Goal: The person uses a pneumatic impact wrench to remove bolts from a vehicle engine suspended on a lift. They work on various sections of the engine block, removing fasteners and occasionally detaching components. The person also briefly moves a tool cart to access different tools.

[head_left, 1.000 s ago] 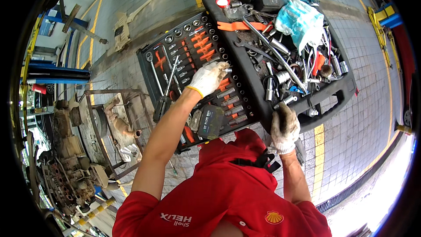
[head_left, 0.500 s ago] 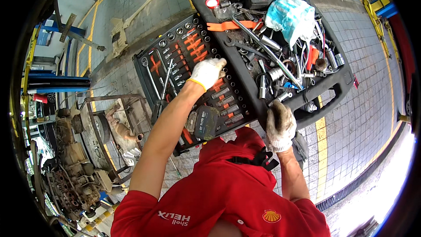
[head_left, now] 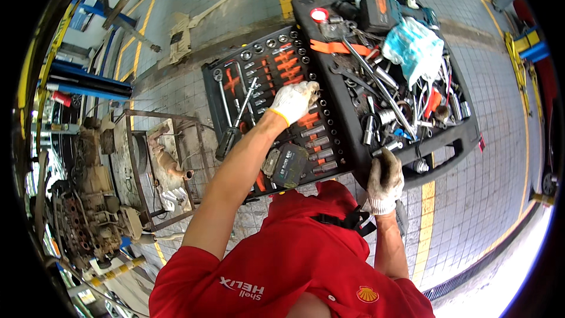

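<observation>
My left hand point(head_left: 296, 101), in a white glove, is over the socket tray point(head_left: 207, 76) beside its row of small sockets. Its fingers are drawn together; whatever they pinch is hidden. My right hand point(head_left: 385, 184), in a soiled glove, is curled at the near edge of the black case lid point(head_left: 359, 168). A silvery metal piece point(head_left: 388, 148) shows by its fingertips, but its kind and whether it is held are unclear. In the tray lie a ratchet point(head_left: 222, 91), a black-handled driver point(head_left: 228, 141) and long sockets point(head_left: 318, 142).
The lid is heaped with loose sockets, a combination wrench point(head_left: 353, 78), a long metal bar point(head_left: 376, 82), an orange pry tool point(head_left: 338, 47), a power tool battery point(head_left: 376, 13) and a blue-white cloth point(head_left: 415, 50). A dark box point(head_left: 289, 165) sits on the tray. A metal frame point(head_left: 168, 215) stands left.
The case and tray now appear farther right and slightly lower in view. My left hand stays over the same socket row with fingers together; my right hand stays at the lid edge.
</observation>
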Demonstrator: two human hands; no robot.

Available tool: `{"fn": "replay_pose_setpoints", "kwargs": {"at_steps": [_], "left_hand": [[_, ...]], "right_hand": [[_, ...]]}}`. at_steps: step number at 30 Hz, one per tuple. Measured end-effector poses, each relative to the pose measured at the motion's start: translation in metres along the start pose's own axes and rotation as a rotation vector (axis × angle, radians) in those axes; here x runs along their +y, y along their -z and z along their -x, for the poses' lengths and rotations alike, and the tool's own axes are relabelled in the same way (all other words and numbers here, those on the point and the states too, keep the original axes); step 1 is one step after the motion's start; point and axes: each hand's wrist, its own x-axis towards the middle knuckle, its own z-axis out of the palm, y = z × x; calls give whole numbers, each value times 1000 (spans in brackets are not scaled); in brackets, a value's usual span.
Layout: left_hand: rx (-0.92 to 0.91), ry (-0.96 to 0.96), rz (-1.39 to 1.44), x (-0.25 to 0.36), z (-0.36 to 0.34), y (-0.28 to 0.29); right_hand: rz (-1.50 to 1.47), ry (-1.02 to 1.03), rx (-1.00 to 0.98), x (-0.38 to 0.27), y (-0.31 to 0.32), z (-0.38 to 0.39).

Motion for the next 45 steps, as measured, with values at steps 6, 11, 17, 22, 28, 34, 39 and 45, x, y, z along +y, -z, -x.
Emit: {"fn": "replay_pose_setpoints", "kwargs": {"at_steps": [6, 11, 17, 22, 28, 34, 39, 45], "left_hand": [[265, 585, 1420, 8, 90, 43], [844, 583, 1945, 7, 211, 101], [1230, 998, 1519, 18, 307, 110], [1113, 1128, 1483, 3, 353, 70], [793, 1069, 1835, -52, 319, 16], [234, 896, 1694, -30, 231, 37], [290, 1149, 1540, -35, 204, 49], [-35, 1116, 543, -5, 234, 39]], "right_hand": [[-268, 163, -219, -79, -39, -21], [-84, 290, -825, -147, -141, -27], [479, 268, -1297, -185, -270, 9], [338, 157, -1263, -198, -237, 12], [257, 446, -1242, -208, -150, 14], [129, 467, -1187, -186, -93, 31], [78, 409, -1238, -180, -50, 40], [-433, 582, -1153, -175, -52, 37]]}}
